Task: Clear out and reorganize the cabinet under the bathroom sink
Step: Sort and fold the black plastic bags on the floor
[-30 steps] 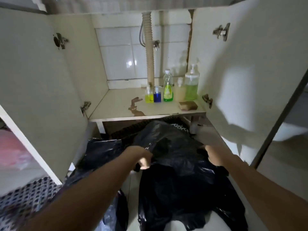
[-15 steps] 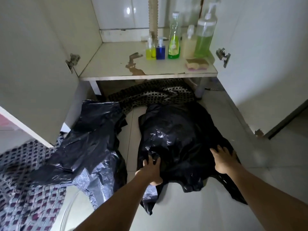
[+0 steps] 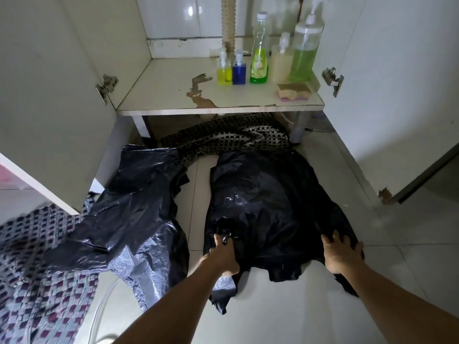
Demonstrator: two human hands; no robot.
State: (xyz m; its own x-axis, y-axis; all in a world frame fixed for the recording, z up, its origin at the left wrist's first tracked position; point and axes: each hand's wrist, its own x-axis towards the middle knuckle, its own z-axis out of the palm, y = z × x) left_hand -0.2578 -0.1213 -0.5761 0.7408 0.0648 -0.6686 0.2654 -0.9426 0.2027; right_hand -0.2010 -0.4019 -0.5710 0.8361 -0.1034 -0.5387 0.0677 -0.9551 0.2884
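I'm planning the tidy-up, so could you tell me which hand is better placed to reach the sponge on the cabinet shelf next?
Probably the right hand: it lies flat on the black bag, gripping nothing, and on the sponge's side. The left hand has its fingers bunched in the bag.

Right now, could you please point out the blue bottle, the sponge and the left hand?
blue bottle point(image 3: 239, 73): head view, on its blue body.
sponge point(image 3: 293, 90): head view, on its top face.
left hand point(image 3: 222, 254): head view, on its back.
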